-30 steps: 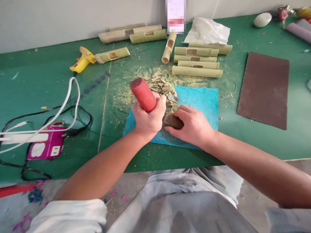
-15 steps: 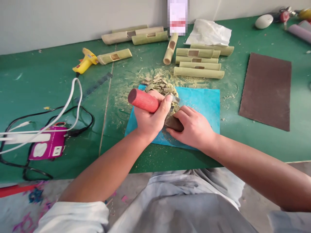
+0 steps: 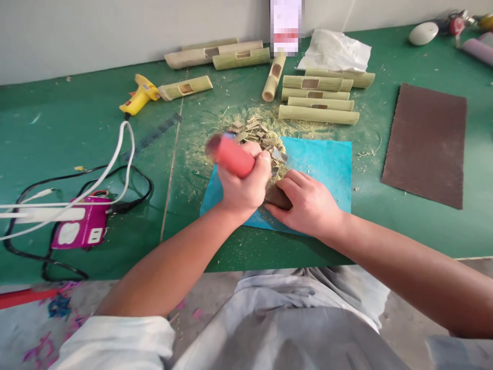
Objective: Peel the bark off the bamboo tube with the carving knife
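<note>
My left hand (image 3: pixel 246 180) is wrapped round the red handle (image 3: pixel 234 156) of a tool, whose far end is blurred by motion. Most of the tool's working end is hidden by the hand. To its right, my right hand (image 3: pixel 308 200) grips a dark brown block-like piece (image 3: pixel 278 196), its fingers folded over the right side. Both hands are over a blue sheet (image 3: pixel 319 154) on the green table. Just beyond them lies a heap of chips and shavings (image 3: pixel 258 128), its front edge close to my left fingers.
Bamboo pieces with cut openings (image 3: pixel 319 114) lie beyond the sheet. A yellow glue gun (image 3: pixel 139 96), white and black cables and a purple power block (image 3: pixel 82 226) are at left. A brown sheet (image 3: pixel 425 146) lies at right, a white crumpled bag (image 3: pixel 335 51) behind.
The red handle has tilted slightly and its end is now blurred. The whole view has shifted a little, moving the table's objects to the right. My right hand keeps its grip.
</note>
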A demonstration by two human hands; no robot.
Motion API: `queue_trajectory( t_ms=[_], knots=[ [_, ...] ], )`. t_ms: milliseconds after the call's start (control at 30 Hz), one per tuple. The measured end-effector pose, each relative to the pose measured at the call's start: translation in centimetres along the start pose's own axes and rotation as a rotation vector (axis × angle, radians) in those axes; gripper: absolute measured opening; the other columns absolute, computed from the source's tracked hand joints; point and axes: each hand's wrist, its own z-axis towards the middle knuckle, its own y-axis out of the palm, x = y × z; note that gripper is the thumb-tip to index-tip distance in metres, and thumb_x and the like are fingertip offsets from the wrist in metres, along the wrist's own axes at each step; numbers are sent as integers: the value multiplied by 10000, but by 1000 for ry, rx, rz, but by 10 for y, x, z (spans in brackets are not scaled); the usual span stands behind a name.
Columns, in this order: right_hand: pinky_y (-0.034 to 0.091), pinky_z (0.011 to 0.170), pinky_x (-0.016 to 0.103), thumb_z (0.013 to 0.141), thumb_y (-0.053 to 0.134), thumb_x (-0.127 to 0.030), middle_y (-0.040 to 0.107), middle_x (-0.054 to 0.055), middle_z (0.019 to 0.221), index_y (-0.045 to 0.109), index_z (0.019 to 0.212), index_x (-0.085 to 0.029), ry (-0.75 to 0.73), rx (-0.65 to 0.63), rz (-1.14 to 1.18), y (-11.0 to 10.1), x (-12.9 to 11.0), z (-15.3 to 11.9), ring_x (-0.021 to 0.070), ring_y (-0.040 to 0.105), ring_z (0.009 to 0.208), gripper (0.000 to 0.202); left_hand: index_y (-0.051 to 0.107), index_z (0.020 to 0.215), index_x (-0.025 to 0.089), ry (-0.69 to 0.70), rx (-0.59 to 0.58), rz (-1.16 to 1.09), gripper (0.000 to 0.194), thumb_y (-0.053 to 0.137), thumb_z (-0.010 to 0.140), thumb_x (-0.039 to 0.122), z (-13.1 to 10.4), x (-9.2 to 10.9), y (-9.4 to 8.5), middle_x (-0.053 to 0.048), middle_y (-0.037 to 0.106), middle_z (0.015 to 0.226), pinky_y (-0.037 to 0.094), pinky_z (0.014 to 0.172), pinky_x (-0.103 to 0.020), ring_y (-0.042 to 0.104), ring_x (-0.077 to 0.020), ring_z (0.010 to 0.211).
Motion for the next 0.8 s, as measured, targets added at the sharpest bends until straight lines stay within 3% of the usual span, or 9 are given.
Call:
queue_trajectory(
  t_ms=[100, 200, 367, 500, 667, 800],
  knots=[
    [453, 638, 315, 828, 650, -363, 578, 57, 801, 581, 777, -188, 8, -11, -8, 0, 0, 1, 184, 520, 715, 195, 438, 520, 184, -54, 109, -3, 386, 713, 779, 262, 1, -2, 1, 61, 430, 473, 344, 420, -228, 388, -61, 415],
    [464, 646, 321, 818, 662, -360, 588, 66, 818, 592, 803, -180, 11, -4, -16, 0, 0, 1, 193, 528, 731, 193, 454, 546, 186, -29, 225, -115, 381, 686, 815, 324, 5, -4, 3, 62, 458, 469, 378, 440, -218, 438, -63, 415],
    [473, 652, 324, 814, 671, -363, 593, 68, 827, 585, 809, -184, 16, -6, -16, 0, 0, 0, 195, 534, 736, 199, 522, 625, 184, 3, 115, -126, 364, 699, 855, 404, 6, -3, 3, 42, 551, 559, 478, 553, -240, 521, -82, 504],
    [475, 660, 324, 823, 655, -366, 588, 62, 821, 569, 798, -196, 13, 4, -3, 0, 0, 0, 191, 530, 732, 192, 514, 630, 185, 76, 77, -29, 397, 682, 875, 449, 2, -4, 2, 42, 537, 573, 460, 553, -253, 501, -82, 506],
    [470, 656, 325, 851, 618, -370, 584, 63, 801, 564, 789, -197, -6, 30, 4, 2, 1, 0, 190, 519, 721, 192, 515, 651, 187, 199, -21, 109, 338, 623, 916, 368, 2, -6, -2, 32, 528, 591, 450, 581, -264, 508, -96, 549],
    [447, 636, 298, 843, 633, -375, 567, 45, 777, 563, 764, -197, 12, 21, 28, 1, 2, 1, 168, 505, 692, 206, 450, 577, 189, 159, -58, 123, 403, 579, 923, 352, -1, -5, -4, 29, 463, 546, 401, 523, -267, 450, -95, 495]
  ],
)
